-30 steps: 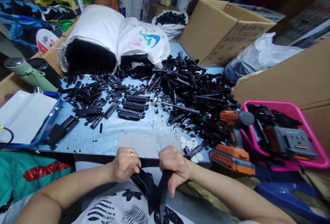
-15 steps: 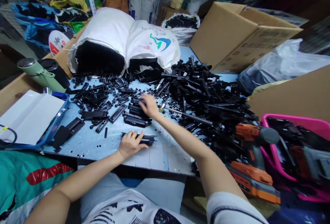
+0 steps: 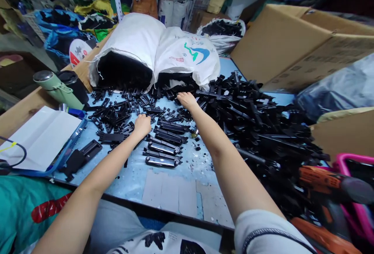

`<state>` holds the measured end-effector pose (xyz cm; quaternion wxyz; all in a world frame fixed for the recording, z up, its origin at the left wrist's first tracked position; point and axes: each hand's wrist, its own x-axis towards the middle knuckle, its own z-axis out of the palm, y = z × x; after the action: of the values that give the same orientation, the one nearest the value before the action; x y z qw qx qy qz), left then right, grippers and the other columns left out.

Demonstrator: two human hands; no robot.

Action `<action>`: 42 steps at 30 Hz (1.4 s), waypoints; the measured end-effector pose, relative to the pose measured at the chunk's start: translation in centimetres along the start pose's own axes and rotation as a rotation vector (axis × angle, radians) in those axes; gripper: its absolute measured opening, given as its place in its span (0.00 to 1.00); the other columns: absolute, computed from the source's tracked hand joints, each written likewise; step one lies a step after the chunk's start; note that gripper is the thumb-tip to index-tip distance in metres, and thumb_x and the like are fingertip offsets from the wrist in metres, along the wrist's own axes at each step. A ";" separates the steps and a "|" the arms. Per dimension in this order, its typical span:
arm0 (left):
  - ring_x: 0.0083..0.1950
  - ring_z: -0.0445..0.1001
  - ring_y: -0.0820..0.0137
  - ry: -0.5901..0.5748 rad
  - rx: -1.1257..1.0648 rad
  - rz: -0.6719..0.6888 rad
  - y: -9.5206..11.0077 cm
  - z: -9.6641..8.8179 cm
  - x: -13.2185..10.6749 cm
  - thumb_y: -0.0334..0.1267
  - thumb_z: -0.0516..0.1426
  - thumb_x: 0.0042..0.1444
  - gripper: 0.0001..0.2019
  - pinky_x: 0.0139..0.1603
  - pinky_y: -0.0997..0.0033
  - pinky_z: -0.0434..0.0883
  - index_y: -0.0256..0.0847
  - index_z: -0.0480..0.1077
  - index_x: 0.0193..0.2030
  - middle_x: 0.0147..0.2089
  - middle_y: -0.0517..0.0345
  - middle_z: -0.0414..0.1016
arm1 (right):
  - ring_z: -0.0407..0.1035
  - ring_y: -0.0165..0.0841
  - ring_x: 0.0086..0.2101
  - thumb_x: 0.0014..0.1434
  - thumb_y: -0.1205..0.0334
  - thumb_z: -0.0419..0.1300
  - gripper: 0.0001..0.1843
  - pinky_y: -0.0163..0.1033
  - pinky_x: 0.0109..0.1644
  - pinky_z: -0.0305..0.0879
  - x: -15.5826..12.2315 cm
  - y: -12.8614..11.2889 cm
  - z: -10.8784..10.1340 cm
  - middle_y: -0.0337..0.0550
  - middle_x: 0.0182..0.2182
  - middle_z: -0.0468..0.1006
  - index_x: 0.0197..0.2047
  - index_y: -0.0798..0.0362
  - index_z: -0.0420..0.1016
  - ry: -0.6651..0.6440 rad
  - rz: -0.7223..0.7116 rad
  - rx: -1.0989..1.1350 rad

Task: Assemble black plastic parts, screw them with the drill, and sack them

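Note:
Both my arms reach forward over a light blue table (image 3: 134, 176) strewn with black plastic parts. My left hand (image 3: 142, 124) is curled, knuckles up, on the small black parts (image 3: 117, 113) at the left of a row of long flat black assembled pieces (image 3: 165, 145). What its fingers hold is hidden. My right hand (image 3: 187, 100) reaches farther, fingers down in the near edge of the big pile of black parts (image 3: 251, 117), just in front of the white sacks. Its fingertips are hidden among the parts.
Two white sacks (image 3: 154, 51) lie open-mouthed at the back. Cardboard boxes (image 3: 295, 47) stand back right. An orange cordless drill (image 3: 327, 180) and a pink basket (image 3: 356, 191) sit at the right. A green flask (image 3: 57, 88) and a white folder (image 3: 37, 137) are at the left.
A second ago both hands gripped a black piece at my lap. It was then laid on the table, and both hands have reached forward, the right into the pile, the left onto the small parts.

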<state>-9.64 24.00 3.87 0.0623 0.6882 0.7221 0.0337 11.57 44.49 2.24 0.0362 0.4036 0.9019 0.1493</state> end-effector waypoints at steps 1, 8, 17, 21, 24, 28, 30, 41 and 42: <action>0.52 0.64 0.56 -0.024 -0.002 -0.010 0.5 0.3 0.6 0.29 0.51 0.55 0.11 0.48 0.61 0.66 0.32 0.73 0.42 0.46 0.40 0.70 | 0.60 0.39 0.47 0.64 0.70 0.42 0.18 0.41 0.46 0.53 -0.2 -0.3 0.0 0.56 0.50 0.69 0.50 0.59 0.70 -0.001 0.013 -0.005; 0.54 0.64 0.58 0.078 0.001 -0.072 1.7 0.0 0.4 0.22 0.46 0.57 0.14 0.51 0.62 0.65 0.29 0.70 0.43 0.51 0.38 0.67 | 0.60 0.41 0.48 0.63 0.70 0.45 0.16 0.42 0.45 0.54 0.0 -1.5 -0.9 0.56 0.53 0.66 0.47 0.57 0.71 0.050 0.027 -0.022; 0.43 0.73 0.64 0.181 -0.720 0.133 3.3 -2.2 -12.4 0.36 0.50 0.61 0.19 0.45 0.64 0.69 0.36 0.55 0.58 0.43 0.49 0.72 | 0.59 0.39 0.50 0.64 0.70 0.43 0.19 0.41 0.45 0.53 -3.2 -1.0 -2.2 0.52 0.57 0.63 0.53 0.54 0.67 0.014 -0.087 -0.023; 0.50 0.70 0.63 -0.007 -0.797 0.284 5.9 -1.9 -18.4 0.35 0.50 0.61 0.20 0.53 0.61 0.67 0.38 0.58 0.60 0.49 0.46 0.69 | 0.58 0.39 0.50 0.63 0.70 0.44 0.19 0.42 0.46 0.53 -2.6 -3.5 -2.5 0.48 0.57 0.64 0.53 0.50 0.67 0.015 -0.071 -0.018; 0.51 0.69 0.63 -0.087 -0.798 0.321 6.5 -1.9 -20.8 0.35 0.50 0.60 0.19 0.54 0.61 0.66 0.40 0.61 0.58 0.51 0.47 0.68 | 0.60 0.39 0.48 0.61 0.71 0.46 0.17 0.42 0.47 0.54 -1.5 -5.1 -2.8 0.51 0.52 0.68 0.47 0.52 0.72 0.028 -0.037 0.000; 0.51 0.69 0.62 -0.157 -0.810 0.269 6.0 -2.0 -22.1 0.35 0.52 0.58 0.16 0.52 0.62 0.66 0.41 0.62 0.54 0.50 0.48 0.70 | 0.62 0.39 0.47 0.60 0.71 0.48 0.14 0.42 0.48 0.56 -1.2 -4.5 -4.3 0.53 0.50 0.70 0.43 0.55 0.73 0.069 -0.023 0.053; 0.47 0.71 0.63 -0.187 -0.829 0.200 5.5 -1.8 -22.3 0.35 0.53 0.57 0.14 0.49 0.64 0.67 0.41 0.62 0.50 0.46 0.50 0.71 | 0.63 0.39 0.47 0.61 0.69 0.48 0.14 0.42 0.48 0.58 -2.3 -3.6 -5.7 0.54 0.49 0.70 0.48 0.57 0.70 0.093 -0.006 0.074; 0.39 0.75 0.65 0.069 -1.000 -0.057 2.0 2.1 -21.9 0.42 0.45 0.64 0.17 0.41 0.64 0.71 0.41 0.66 0.54 0.41 0.51 0.75 | 0.71 0.38 0.45 0.60 0.59 0.57 0.16 0.46 0.45 0.72 -34.0 -14.4 -9.2 0.45 0.45 0.75 0.51 0.38 0.69 0.294 -0.200 0.910; 0.35 0.74 0.67 0.075 -1.024 -0.062 1.8 2.3 -21.8 0.42 0.45 0.63 0.18 0.37 0.66 0.72 0.40 0.66 0.55 0.38 0.52 0.75 | 0.71 0.39 0.46 0.60 0.60 0.56 0.17 0.48 0.48 0.71 -35.8 -15.8 -8.7 0.46 0.46 0.74 0.52 0.38 0.69 0.211 -0.191 0.854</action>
<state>-6.53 2.20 2.82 0.3662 0.5460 0.6349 0.4057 22.69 6.02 3.80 -0.2122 0.2799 0.9147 -0.1998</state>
